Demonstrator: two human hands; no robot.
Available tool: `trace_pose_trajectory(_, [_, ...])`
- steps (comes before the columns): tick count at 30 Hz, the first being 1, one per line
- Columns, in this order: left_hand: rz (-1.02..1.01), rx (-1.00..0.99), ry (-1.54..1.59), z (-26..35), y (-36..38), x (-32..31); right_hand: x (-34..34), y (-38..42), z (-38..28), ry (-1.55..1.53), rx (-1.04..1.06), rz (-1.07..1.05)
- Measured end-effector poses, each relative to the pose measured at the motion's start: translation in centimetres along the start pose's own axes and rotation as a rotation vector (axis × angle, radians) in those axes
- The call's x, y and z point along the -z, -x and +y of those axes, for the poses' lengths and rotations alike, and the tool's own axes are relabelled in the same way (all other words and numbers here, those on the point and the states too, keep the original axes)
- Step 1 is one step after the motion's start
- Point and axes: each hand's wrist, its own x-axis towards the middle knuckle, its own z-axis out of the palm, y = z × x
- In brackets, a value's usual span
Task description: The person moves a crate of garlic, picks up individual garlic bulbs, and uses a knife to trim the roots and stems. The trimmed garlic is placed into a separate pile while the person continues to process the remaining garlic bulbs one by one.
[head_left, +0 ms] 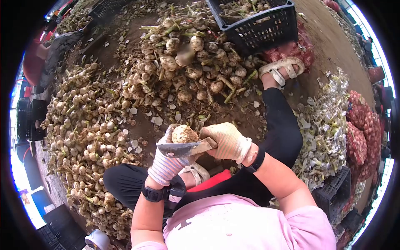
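Note:
Wearing a striped knit glove, my left hand [167,164] is closed round a garlic bulb [184,134] with dirty roots on its upper side. My right hand [226,141], gloved too, grips the short wooden handle of a knife [181,149]. Its broad dark blade points left, passing in front of the bulb and over my left fingers. Beyond both hands lies a heap of untrimmed garlic [187,71] with stalks and soil on it. To the left spreads a large pile of trimmed garlic bulbs [89,141].
A black plastic crate [266,28] holding garlic stands at the top, beside a red mesh sack [298,48] and my sandalled foot [283,71]. Cut stalks and peelings [323,129] are piled on the right, next to full red mesh sacks [362,137]. Another person [39,58] is at the upper left.

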Motion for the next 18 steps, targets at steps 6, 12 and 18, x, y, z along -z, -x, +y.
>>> trace_pose_trajectory(6, [0.016, 0.423, 0.743, 2.3, 0.5, 0.1, -1.6, -0.3, 2.2, -0.133, 0.2, 0.183])
trace_pose_trajectory(12, [-0.17, -0.336, -0.292, 0.1, 1.8, 0.5, -2.4, -0.9, 4.7, -0.059, 0.269, 0.206])
trace_pose_trajectory(18, [0.223, 0.613, 1.057, 2.0, 2.9, 4.1, -0.8, -1.7, 4.2, -0.279, 0.019, 0.415])
